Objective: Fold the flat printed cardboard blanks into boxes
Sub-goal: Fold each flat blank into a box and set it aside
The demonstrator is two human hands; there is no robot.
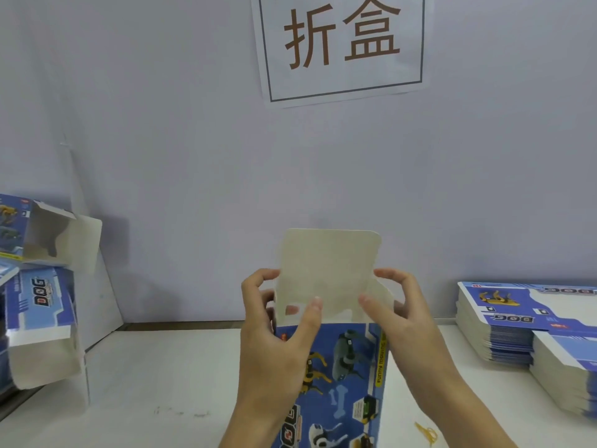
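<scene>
Centrally, low in the frame, both hands grip one blue "DOG" box (336, 367): left hand (274, 331) and right hand (403, 321) curl fingers around its raised flap (329, 270). Two folded boxes (38, 286) sit left; two stacks of blanks (504, 331) right. Sign (342, 43) reads "折盒".

Lower end of the held box (342, 367) cut off by bottom edge, folded boxes (38, 279) left of it clipped, flat blank stack (529, 321) right of it clipped
</scene>
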